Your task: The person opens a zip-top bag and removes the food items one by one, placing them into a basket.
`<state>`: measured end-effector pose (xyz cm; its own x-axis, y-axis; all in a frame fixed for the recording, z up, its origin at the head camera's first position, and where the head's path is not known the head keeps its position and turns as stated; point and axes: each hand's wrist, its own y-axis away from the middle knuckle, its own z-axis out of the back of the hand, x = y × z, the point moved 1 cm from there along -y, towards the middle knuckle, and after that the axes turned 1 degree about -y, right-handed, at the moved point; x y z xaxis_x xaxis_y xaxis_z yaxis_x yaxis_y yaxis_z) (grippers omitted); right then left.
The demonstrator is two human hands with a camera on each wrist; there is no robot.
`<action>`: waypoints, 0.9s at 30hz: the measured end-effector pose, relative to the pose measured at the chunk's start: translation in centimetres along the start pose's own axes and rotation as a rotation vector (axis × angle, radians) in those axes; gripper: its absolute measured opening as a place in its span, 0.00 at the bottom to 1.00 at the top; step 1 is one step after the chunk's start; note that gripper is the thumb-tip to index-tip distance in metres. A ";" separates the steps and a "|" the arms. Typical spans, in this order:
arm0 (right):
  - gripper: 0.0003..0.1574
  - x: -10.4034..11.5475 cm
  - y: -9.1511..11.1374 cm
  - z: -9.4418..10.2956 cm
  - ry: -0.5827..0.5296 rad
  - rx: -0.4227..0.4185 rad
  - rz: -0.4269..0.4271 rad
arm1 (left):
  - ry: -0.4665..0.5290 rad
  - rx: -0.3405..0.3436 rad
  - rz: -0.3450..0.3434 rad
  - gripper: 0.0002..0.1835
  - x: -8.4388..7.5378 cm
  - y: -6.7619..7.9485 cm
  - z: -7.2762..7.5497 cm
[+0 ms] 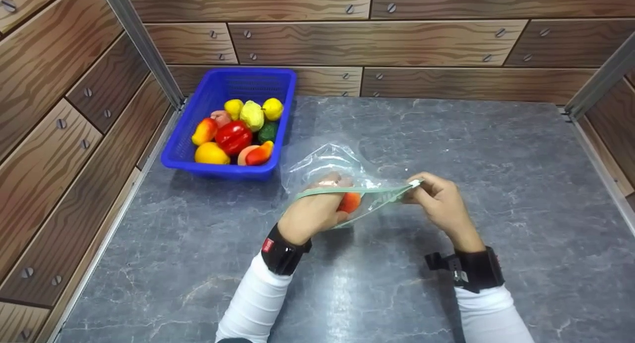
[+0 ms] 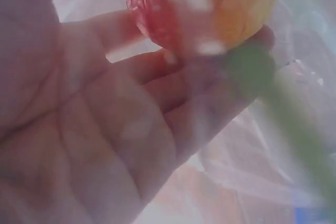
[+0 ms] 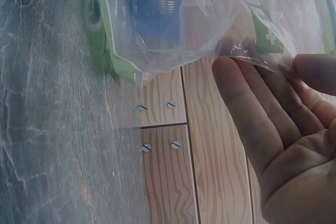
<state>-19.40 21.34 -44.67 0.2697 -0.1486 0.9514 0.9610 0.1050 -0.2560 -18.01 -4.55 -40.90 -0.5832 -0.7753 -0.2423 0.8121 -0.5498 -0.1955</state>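
A clear zip bag (image 1: 330, 159) with a green-edged mouth lies partly lifted off the grey tabletop. Reaching in through that mouth, my left hand (image 1: 312, 214) holds a round red-and-yellow fruit (image 1: 350, 202). In the left wrist view the fruit (image 2: 210, 9) sits against the curled fingers (image 2: 194, 98), seen through blurred plastic. My right hand (image 1: 441, 204) pinches the right corner of the bag at the white zip slider (image 1: 415, 183). In the right wrist view, thumb and fingers (image 3: 252, 108) meet on the plastic edge, beside green print.
Left of the bag stands a blue plastic basket (image 1: 223, 170) of fruit and vegetables, including a red bell pepper (image 1: 233, 137), an orange (image 1: 212, 154) and a lemon (image 1: 272, 109). Wood-patterned walls (image 1: 377, 42) enclose the grey table (image 1: 496, 159) at the back and sides.
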 end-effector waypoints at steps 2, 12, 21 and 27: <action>0.09 0.0 0.0 0.0 -0.005 -0.007 -0.007 | -0.006 0.007 0.007 0.25 -0.3 0.2 0.3; 0.07 0.0 0.0 0.0 -0.012 -0.028 -0.002 | 0.047 0.037 -0.003 0.21 -1.4 0.9 1.7; 0.07 -0.2 -0.1 0.1 -0.027 -0.031 0.006 | 0.028 0.020 -0.044 0.24 -1.6 1.5 2.6; 0.08 -0.1 -0.2 0.2 0.008 -0.032 -0.003 | 0.002 -0.020 -0.060 0.26 -1.5 1.9 3.1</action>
<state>-19.66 21.52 -44.73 0.2667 -0.1572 0.9509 0.9633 0.0727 -0.2582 -15.49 -5.42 -37.94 -0.6311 -0.7404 -0.2313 0.7750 -0.5891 -0.2288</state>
